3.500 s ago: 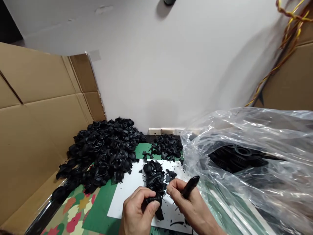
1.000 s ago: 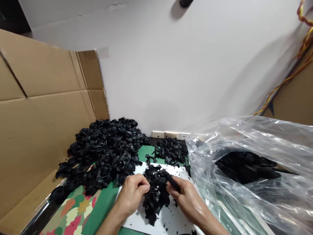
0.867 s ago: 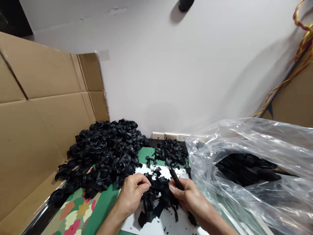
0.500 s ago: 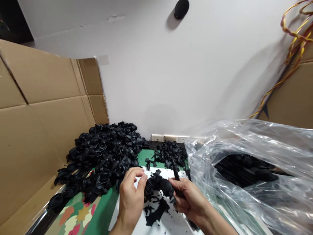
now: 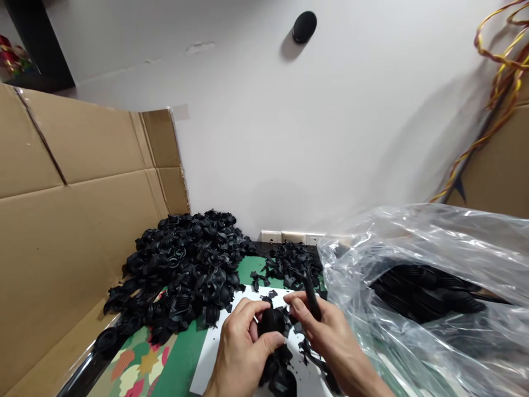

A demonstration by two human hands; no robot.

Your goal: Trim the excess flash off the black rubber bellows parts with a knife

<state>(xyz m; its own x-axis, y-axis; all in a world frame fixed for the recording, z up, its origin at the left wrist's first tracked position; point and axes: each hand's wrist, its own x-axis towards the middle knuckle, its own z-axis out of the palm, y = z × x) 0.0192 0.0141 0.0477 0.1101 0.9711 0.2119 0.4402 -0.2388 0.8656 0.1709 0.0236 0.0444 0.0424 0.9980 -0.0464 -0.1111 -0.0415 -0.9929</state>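
My left hand (image 5: pixel 243 347) has its fingers and thumb wrapped round a black ribbed rubber piece (image 5: pixel 271 322) above the white board (image 5: pixel 206 353). To its right, my right hand (image 5: pixel 334 336) is closed round a slim black stick-like tool (image 5: pixel 312 298), which points up and away from me. The tool's lower end is hidden in the hand, and its exact kind cannot be made out. The right thumb and forefinger are close to the ribbed piece; whether they touch it is unclear. More black rubber bits (image 5: pixel 283 380) lie beneath the hands.
A big heap of black ribbed pieces (image 5: pixel 185 264) is at left against the cardboard (image 5: pixel 107 143). Small black scraps (image 5: pixel 293 262) are piled at the back on the green surface (image 5: pixel 248 267). A clear plastic bag (image 5: pixel 397 237) at right holds black ribbed parts (image 5: pixel 421 292).
My left hand has moved right and now grips the ribbed piece. The rounded black part at my right fingers is no longer seen there. The view has shifted slightly.
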